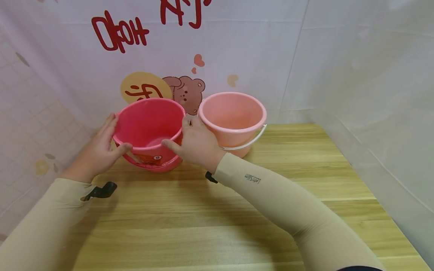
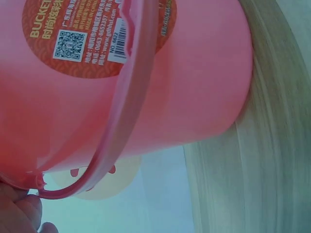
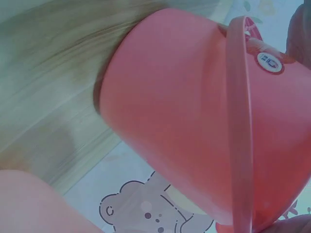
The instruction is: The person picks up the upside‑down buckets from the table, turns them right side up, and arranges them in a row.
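Note:
Both hands hold a dark pink bucket by its rim, one at each side. My left hand grips the left side, its thumb at the front rim and its fingers round the outside. On the right side, my right hand grips the rim with the thumb toward the front. The bucket's pink handle hangs down across its front, over a red and orange label. A light pink bucket with a white handle stands just right of the dark pink one, partly hidden by my right hand.
Beneath the buckets is a wooden table. A white cloth backdrop with red lettering and a cartoon bear rises behind it. Pale cloth walls border the right and left sides.

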Tool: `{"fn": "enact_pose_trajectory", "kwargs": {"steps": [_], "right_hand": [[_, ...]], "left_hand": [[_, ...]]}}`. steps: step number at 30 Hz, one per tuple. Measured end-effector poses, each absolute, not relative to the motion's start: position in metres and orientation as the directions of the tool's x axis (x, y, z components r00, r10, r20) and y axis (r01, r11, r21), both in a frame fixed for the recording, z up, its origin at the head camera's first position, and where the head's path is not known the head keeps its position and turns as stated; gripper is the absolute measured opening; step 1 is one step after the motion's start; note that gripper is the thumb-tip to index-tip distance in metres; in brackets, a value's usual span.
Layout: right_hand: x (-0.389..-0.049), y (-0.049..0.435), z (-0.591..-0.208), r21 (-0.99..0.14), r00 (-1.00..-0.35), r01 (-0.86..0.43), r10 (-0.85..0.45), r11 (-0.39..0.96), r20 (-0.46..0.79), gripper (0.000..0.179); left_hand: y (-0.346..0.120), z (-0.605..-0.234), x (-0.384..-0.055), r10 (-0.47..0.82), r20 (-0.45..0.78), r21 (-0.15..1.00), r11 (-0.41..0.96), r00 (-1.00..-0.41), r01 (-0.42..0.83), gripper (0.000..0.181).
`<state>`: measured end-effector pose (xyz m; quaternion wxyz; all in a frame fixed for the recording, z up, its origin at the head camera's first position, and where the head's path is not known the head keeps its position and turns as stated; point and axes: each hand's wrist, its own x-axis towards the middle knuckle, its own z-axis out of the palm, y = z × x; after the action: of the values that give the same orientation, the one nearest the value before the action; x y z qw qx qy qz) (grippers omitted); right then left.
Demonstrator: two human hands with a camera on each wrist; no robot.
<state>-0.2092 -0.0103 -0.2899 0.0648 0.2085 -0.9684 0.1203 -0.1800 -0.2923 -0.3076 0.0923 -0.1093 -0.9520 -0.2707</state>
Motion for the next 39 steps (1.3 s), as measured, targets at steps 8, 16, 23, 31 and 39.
{"fn": "enact_pose_trajectory", "kwargs": {"steps": [8,16,23,31,39], "right_hand": [[-0.214,-0.018,-0.294,-0.223,-0.92,-0.378,-0.337,0.899,0.199,0.112],[-0.211,-0.023,-0.291,-0.258,-0.926,-0.375,-0.347,0.89,0.148,0.11],[-0.211,-0.027,-0.294,-0.317,-0.94,-0.341,-0.322,0.885,0.112,0.11],[-0.208,-0.029,-0.292,-0.404,-0.944,-0.324,-0.319,0.855,0.083,0.104],[-0.206,-0.037,-0.291,-0.328,-0.963,-0.267,-0.263,0.906,0.057,0.121]], "left_hand": [[-0.286,-0.305,-0.183,0.131,0.216,0.484,0.846,-0.967,0.223,0.081],[-0.286,-0.305,-0.184,0.107,0.204,0.49,0.849,-0.973,0.196,0.08],[-0.285,-0.305,-0.184,0.082,0.201,0.471,0.866,-0.976,0.17,0.081],[-0.283,-0.304,-0.183,0.072,0.191,0.451,0.88,-0.979,0.152,0.081],[-0.278,-0.303,-0.18,0.054,0.188,0.438,0.889,-0.981,0.133,0.083]]}}
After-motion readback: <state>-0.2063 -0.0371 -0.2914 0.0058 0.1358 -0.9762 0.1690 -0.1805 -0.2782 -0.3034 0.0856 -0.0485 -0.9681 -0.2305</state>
